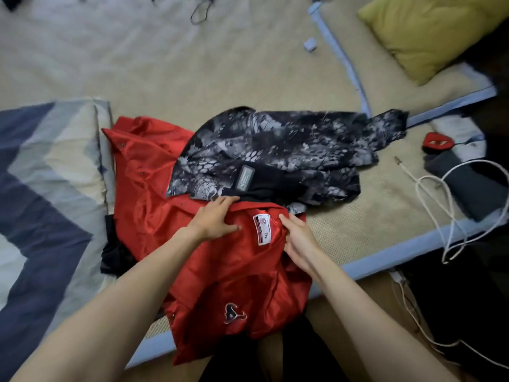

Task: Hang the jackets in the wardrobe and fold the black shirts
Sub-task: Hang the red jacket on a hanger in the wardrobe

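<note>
Lying centre frame on bed mat: red jacket (collar label up), partly under camouflage jacket. Left hand spread flat on collar; right hand pinching collar edge beside label.

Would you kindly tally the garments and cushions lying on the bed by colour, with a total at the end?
Red: 1, the red jacket under both hands
Black-and-grey patterned: 1, the camouflage jacket
Dark, nearly hidden beneath the red one: 1, dark garment
Yellow-green: 1, the pillow
Total: 4
</note>
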`<state>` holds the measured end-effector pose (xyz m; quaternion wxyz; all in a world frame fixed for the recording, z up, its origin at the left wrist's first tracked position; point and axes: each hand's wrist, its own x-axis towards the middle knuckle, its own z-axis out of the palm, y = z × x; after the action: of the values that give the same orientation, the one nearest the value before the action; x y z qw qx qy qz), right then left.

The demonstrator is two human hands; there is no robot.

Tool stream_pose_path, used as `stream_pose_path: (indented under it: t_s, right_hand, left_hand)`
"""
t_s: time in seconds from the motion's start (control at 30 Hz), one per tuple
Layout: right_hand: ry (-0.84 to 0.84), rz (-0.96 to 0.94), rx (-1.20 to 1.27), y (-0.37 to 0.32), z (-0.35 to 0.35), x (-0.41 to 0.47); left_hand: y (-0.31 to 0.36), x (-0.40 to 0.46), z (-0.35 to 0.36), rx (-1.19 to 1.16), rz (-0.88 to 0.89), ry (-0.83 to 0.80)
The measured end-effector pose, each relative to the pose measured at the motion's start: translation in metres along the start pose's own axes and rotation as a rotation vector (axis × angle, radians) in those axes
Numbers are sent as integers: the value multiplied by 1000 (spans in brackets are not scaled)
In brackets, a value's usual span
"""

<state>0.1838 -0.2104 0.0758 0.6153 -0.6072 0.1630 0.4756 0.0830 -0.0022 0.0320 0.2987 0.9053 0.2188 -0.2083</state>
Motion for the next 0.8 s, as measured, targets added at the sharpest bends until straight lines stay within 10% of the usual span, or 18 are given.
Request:
stream_pose_path:
  t_s: [0.37, 0.8]
  right_hand:
    - [101, -550, -721, -201, -74, -185]
    - [153, -733, -785, -285, -179, -329]
  left_hand:
    - [150, -15, -181, -316, 372, 131]
    - [391, -119, -368, -381, 767, 105]
